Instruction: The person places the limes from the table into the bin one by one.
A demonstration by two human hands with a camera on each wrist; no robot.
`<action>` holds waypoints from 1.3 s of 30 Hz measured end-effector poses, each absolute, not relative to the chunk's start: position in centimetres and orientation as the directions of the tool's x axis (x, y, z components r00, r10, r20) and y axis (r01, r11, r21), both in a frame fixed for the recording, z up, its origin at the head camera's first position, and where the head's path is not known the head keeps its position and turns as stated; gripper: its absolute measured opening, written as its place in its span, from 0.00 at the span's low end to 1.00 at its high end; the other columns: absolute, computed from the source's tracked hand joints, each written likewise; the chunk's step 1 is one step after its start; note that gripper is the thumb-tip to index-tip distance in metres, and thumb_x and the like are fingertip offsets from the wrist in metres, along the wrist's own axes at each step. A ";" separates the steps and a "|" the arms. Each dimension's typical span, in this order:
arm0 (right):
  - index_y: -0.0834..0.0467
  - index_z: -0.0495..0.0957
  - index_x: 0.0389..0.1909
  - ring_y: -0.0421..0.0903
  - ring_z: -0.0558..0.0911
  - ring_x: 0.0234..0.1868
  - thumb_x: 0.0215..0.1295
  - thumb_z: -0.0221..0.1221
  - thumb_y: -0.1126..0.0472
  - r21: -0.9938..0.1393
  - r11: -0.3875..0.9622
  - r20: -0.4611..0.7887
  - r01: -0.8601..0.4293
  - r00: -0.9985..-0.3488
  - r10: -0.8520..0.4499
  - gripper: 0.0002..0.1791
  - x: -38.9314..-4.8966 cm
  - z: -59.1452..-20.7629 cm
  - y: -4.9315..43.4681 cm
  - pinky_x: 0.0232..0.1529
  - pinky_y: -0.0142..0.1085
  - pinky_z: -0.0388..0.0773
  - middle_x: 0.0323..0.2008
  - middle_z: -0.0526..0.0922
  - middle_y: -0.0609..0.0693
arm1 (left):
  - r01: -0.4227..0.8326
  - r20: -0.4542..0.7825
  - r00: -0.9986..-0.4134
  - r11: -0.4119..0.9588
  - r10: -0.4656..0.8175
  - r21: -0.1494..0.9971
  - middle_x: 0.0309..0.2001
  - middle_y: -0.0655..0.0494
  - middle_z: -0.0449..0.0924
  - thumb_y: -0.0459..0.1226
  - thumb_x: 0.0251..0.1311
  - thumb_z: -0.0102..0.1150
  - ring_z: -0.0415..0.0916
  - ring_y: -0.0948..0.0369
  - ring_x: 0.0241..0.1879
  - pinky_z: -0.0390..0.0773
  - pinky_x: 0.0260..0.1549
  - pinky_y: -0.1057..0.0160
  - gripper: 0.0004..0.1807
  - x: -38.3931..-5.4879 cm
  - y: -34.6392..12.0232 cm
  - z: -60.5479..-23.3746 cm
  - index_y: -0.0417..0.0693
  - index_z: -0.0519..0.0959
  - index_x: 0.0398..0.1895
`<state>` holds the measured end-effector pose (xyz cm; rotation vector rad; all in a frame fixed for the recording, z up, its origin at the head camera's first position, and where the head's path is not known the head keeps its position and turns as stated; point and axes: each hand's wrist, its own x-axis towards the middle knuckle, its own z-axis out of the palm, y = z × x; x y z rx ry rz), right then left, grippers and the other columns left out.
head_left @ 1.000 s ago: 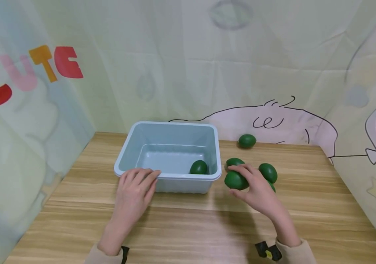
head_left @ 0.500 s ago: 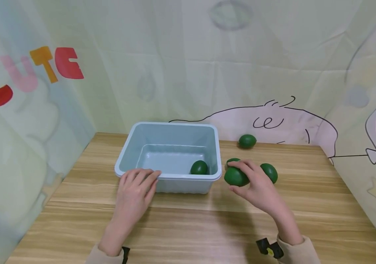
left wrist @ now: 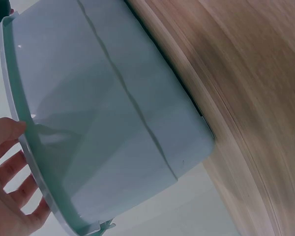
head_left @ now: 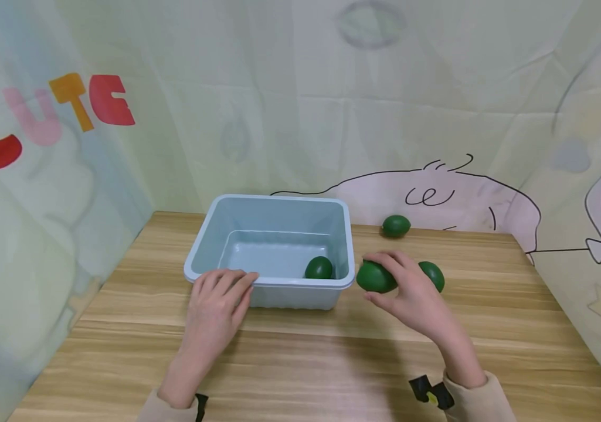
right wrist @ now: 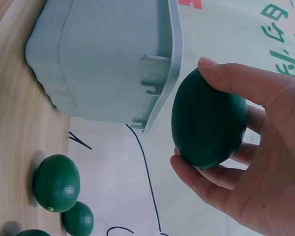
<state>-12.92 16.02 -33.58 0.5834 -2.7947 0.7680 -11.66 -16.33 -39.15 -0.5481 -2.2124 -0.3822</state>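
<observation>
My right hand (head_left: 411, 299) holds a dark green lime (head_left: 376, 276) between thumb and fingertips, just right of the light blue plastic bin (head_left: 300, 296). In the right wrist view the held lime (right wrist: 209, 120) is raised off the table, near the bin's rim. My left hand (head_left: 216, 305) grips the bin's front rim at its left end; the left wrist view shows the thumb at the rim (left wrist: 11, 88) and the fingers beyond it. Inside the bin, one lime (head_left: 318, 268) lies in the front right corner.
A lime (head_left: 396, 225) lies at the table's back edge, and another lime (head_left: 432, 276) sits beside my right hand, partly hidden. The right wrist view shows a lime (right wrist: 56, 183) on the wooden table (head_left: 305, 363). A printed curtain (head_left: 300, 105) stands behind.
My right hand has lifted the lime slightly and shifted it a little toward the bin, covering most of the lime behind it. The left hand stays on the rim.
</observation>
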 end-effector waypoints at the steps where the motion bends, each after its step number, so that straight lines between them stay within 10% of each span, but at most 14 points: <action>1: 0.44 0.69 0.57 0.49 0.75 0.50 0.48 0.67 0.49 -0.450 0.788 0.277 -0.420 -0.905 -0.324 0.33 -12.9 -33.5 16.0 0.44 0.45 0.77 0.55 0.70 0.49 | 0.506 0.777 -0.574 0.858 0.257 0.091 0.36 0.53 0.82 0.37 0.53 0.57 0.73 0.52 0.41 0.68 0.46 0.52 0.12 -11.7 -16.3 -39.2 0.51 0.81 0.41; 39: 0.41 0.68 0.58 0.43 0.72 0.51 0.48 0.66 0.48 -0.393 0.763 0.326 -0.513 -0.854 -0.406 0.33 -13.5 -31.0 14.6 0.46 0.41 0.75 0.54 0.69 0.43 | 0.504 0.773 -0.580 0.859 0.258 0.092 0.37 0.53 0.82 0.36 0.53 0.57 0.73 0.52 0.41 0.68 0.46 0.52 0.12 -11.7 -16.3 -39.2 0.51 0.81 0.42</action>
